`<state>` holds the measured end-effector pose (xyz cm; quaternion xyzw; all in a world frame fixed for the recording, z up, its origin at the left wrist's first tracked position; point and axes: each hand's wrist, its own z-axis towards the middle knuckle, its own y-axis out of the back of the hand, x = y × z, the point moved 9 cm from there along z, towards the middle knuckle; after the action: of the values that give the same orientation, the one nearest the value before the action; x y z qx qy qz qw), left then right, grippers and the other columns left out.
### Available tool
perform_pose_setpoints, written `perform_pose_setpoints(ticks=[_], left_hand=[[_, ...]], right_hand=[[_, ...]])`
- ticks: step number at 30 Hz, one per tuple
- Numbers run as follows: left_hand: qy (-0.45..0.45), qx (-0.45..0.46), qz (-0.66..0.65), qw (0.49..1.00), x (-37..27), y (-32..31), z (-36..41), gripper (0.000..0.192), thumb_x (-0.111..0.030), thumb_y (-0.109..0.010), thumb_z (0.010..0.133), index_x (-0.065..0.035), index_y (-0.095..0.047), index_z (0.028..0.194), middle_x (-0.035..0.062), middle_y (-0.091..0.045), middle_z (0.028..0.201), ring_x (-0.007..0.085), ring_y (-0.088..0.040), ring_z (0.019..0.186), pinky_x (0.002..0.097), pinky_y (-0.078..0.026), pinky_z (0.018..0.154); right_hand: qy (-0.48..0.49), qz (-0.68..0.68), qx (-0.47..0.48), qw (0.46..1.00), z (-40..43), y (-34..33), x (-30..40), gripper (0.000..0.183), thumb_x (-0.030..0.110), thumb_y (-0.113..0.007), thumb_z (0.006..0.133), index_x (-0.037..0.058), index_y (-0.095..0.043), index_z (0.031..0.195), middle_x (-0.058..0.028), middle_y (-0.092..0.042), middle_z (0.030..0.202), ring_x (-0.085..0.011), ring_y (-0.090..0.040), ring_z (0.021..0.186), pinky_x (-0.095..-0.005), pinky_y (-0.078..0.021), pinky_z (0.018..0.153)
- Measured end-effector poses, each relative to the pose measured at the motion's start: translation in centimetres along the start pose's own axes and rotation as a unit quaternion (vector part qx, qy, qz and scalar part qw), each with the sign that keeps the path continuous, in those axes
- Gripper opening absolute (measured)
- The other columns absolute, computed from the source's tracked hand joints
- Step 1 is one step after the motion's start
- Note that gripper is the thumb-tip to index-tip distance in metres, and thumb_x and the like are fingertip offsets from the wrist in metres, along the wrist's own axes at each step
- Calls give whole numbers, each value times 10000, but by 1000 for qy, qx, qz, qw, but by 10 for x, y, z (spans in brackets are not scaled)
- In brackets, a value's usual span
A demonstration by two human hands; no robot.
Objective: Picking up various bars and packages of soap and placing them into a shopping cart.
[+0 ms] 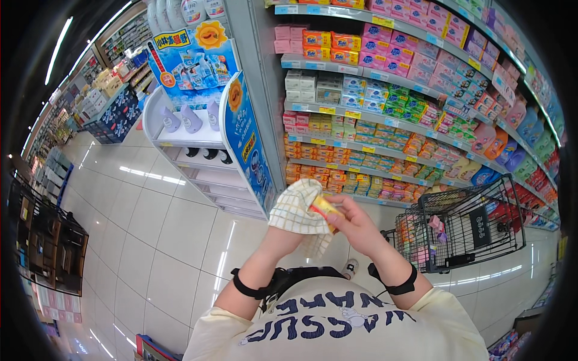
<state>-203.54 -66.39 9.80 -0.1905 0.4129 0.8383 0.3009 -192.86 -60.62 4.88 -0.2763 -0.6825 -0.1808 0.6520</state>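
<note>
A checked cloth (295,205), white with yellowish and bluish lines, drapes over my left hand (293,221) and hides its fingers. My right hand (350,221) holds a small yellow-and-red packaged bar (326,211) between thumb and fingers. The bar's left end touches the cloth. Whether the covered left hand also grips the bar or the cloth is hidden. Both hands are held in front of my body, before the lower shelves.
Shelves of boxed and wrapped soap bars (356,149) rise ahead. A display stand (212,135) with lilac bottles (192,119) is at the left. A black wire shopping cart (460,225) holding a few items stands at the right, on the tiled floor (171,252).
</note>
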Motion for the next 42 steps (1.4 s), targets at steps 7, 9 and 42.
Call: perform_pose_setpoints(ticks=[7, 9, 42], left_hand=[[137, -15, -186, 973, 28, -22, -18, 276, -42, -600, 840, -9, -558, 1111, 67, -607, 1053, 172, -578, 934, 267, -449, 844], [176, -42, -228, 957, 30, -28, -21, 277, -37, -601, 831, -6, -559, 1103, 79, -596, 1074, 183, -573, 950, 274, -443, 857], [289, -25, -572, 767, 28, -48, -22, 425, -81, -588, 830, -28, -485, 1239, 82, -516, 1208, 185, -501, 1112, 325, -409, 935]], right_hand=[[53, -177, 49, 982, -6, -9, 8, 499, 127, -626, 838, 96, -468, 1310, -26, -604, 858, -66, -510, 658, -233, -451, 637], [31, -218, 52, 974, -7, -8, 7, 527, 105, -612, 841, 99, -442, 1339, -17, -606, 880, -64, -503, 667, -227, -450, 642], [-49, 185, -74, 979, -13, 12, 3, 357, 132, -481, 942, 28, -394, 1272, -78, -553, 1075, -160, -603, 860, -269, -529, 758]])
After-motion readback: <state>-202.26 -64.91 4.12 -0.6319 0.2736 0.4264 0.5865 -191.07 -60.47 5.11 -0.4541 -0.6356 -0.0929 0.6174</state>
